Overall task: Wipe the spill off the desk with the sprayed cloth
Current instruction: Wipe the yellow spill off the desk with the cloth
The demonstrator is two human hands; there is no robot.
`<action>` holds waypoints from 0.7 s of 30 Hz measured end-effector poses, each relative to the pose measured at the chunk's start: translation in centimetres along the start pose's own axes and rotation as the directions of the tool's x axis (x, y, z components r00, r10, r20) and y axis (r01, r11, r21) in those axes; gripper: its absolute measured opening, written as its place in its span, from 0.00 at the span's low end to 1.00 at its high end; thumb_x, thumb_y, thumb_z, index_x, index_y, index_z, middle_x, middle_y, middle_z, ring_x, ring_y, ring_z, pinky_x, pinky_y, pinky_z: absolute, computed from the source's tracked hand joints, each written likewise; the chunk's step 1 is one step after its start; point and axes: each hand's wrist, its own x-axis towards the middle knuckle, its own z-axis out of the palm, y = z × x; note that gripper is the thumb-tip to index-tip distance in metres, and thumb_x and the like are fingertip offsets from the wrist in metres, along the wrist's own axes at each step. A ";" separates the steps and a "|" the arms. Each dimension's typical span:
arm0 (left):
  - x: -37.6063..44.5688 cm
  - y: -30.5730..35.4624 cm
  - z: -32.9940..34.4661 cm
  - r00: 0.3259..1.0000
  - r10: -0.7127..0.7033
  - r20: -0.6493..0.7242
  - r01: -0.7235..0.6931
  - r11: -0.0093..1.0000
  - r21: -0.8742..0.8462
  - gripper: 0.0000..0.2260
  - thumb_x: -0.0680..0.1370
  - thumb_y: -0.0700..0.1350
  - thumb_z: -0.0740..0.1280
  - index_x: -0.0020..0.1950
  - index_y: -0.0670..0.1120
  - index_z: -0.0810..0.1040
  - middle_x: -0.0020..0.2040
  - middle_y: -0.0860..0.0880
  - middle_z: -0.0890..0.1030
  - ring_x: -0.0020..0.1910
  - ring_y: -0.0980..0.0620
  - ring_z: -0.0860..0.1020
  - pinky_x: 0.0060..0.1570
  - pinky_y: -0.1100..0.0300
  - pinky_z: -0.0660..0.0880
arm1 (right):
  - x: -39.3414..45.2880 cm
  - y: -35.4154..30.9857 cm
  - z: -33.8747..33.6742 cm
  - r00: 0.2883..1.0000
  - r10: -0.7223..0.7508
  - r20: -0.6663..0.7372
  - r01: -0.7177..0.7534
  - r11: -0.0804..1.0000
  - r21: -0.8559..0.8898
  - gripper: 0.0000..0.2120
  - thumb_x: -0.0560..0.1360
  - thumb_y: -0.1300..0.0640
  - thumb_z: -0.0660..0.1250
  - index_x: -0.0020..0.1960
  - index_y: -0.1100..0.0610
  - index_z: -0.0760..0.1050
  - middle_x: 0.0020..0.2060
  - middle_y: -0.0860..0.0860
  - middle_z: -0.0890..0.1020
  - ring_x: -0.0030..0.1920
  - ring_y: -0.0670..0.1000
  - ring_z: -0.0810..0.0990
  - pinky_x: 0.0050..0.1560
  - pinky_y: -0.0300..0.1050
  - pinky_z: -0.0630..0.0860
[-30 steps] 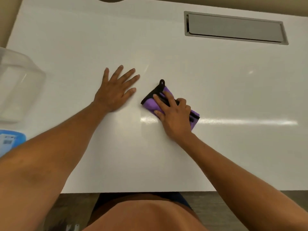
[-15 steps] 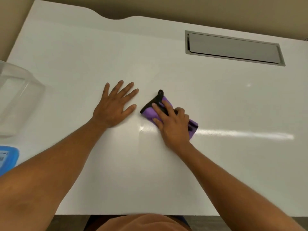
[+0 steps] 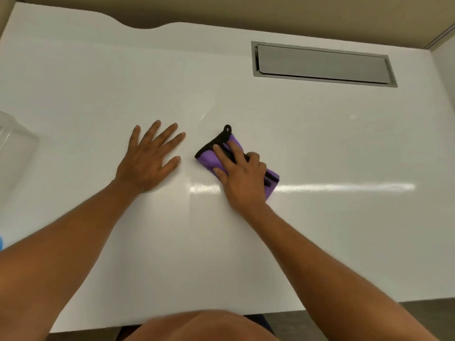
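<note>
A folded purple cloth [image 3: 208,156] with black edging and a black loop lies on the white desk [image 3: 320,217] near its middle. My right hand [image 3: 240,174] presses flat on top of the cloth, fingers spread over it, hiding much of it. My left hand [image 3: 150,158] rests palm down on the bare desk just left of the cloth, fingers apart, holding nothing. A faint smear [image 3: 203,116] shows on the desk beyond the cloth. No distinct spill is visible elsewhere.
A grey recessed cable hatch [image 3: 322,64] is set into the desk at the back right. A clear plastic container [image 3: 14,143] stands at the left edge. A scrap of something blue [image 3: 1,242] shows at the far left. Walls border the desk's back and sides.
The camera has tilted up, showing more of the desk's back edge. The right hand and cloth have barely shifted; the left hand stays flat.
</note>
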 end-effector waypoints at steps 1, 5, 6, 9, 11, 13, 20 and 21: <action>0.0 0.1 -0.1 1.000 -0.004 -0.001 0.004 1.000 -0.003 0.28 0.85 0.63 0.53 0.86 0.59 0.60 0.87 0.55 0.60 0.87 0.46 0.57 0.84 0.37 0.49 | -2.9 0.0 0.2 0.999 -0.034 0.019 0.033 0.999 0.017 0.25 0.86 0.40 0.58 0.82 0.39 0.63 0.81 0.48 0.67 0.62 0.62 0.72 0.60 0.60 0.72; 0.1 0.4 -0.2 0.999 -0.029 0.029 0.030 0.998 -0.055 0.33 0.83 0.70 0.53 0.86 0.60 0.59 0.87 0.56 0.59 0.87 0.45 0.56 0.84 0.35 0.48 | -12.3 4.0 -0.2 0.997 -0.067 0.049 0.067 0.998 0.005 0.25 0.84 0.40 0.55 0.79 0.41 0.71 0.77 0.49 0.74 0.58 0.62 0.76 0.55 0.58 0.77; 0.1 0.4 -0.1 0.999 -0.034 0.037 0.036 0.998 -0.058 0.34 0.82 0.71 0.53 0.86 0.60 0.58 0.88 0.56 0.58 0.87 0.46 0.55 0.84 0.35 0.48 | -13.6 5.9 -0.5 0.998 -0.047 0.030 0.047 0.999 -0.010 0.25 0.84 0.40 0.55 0.78 0.42 0.73 0.77 0.50 0.75 0.56 0.61 0.78 0.54 0.58 0.78; 0.2 0.2 0.1 0.997 -0.051 0.057 0.054 0.997 -0.055 0.36 0.81 0.74 0.51 0.87 0.61 0.54 0.88 0.58 0.56 0.88 0.47 0.52 0.84 0.35 0.47 | -13.9 12.4 -1.7 0.993 0.115 -0.027 -0.116 0.992 -0.040 0.23 0.85 0.43 0.64 0.79 0.44 0.73 0.79 0.50 0.73 0.55 0.64 0.77 0.56 0.59 0.76; 0.3 0.1 0.2 0.997 -0.050 0.064 0.053 0.997 -0.049 0.37 0.81 0.75 0.50 0.87 0.60 0.53 0.88 0.58 0.55 0.88 0.47 0.51 0.84 0.35 0.46 | -11.3 16.2 -2.4 0.957 0.285 -0.058 -0.287 0.958 -0.030 0.24 0.85 0.45 0.66 0.80 0.43 0.70 0.81 0.49 0.69 0.59 0.67 0.74 0.60 0.61 0.73; 0.4 0.2 0.4 0.997 -0.045 0.056 0.047 0.998 -0.046 0.38 0.81 0.76 0.50 0.87 0.60 0.54 0.88 0.58 0.55 0.88 0.47 0.52 0.84 0.35 0.47 | -7.0 18.3 -3.0 0.905 0.410 -0.109 -0.414 0.910 -0.016 0.25 0.86 0.44 0.61 0.82 0.42 0.66 0.83 0.49 0.65 0.63 0.67 0.72 0.63 0.62 0.71; 0.4 0.0 0.4 0.995 -0.050 0.084 0.054 0.998 -0.044 0.39 0.79 0.78 0.50 0.87 0.63 0.52 0.88 0.61 0.53 0.88 0.50 0.48 0.84 0.36 0.44 | 6.0 9.3 -2.0 0.920 0.380 -0.092 -0.381 0.924 0.006 0.27 0.87 0.40 0.55 0.85 0.41 0.58 0.85 0.52 0.60 0.64 0.66 0.71 0.63 0.62 0.70; 0.5 0.0 0.4 0.995 -0.051 0.090 0.055 0.998 -0.044 0.39 0.79 0.78 0.50 0.87 0.63 0.51 0.88 0.61 0.52 0.88 0.50 0.48 0.85 0.36 0.44 | 5.9 7.1 -1.6 0.944 0.318 -0.085 -0.320 0.947 -0.005 0.27 0.87 0.40 0.55 0.85 0.41 0.58 0.85 0.52 0.60 0.64 0.65 0.71 0.62 0.61 0.71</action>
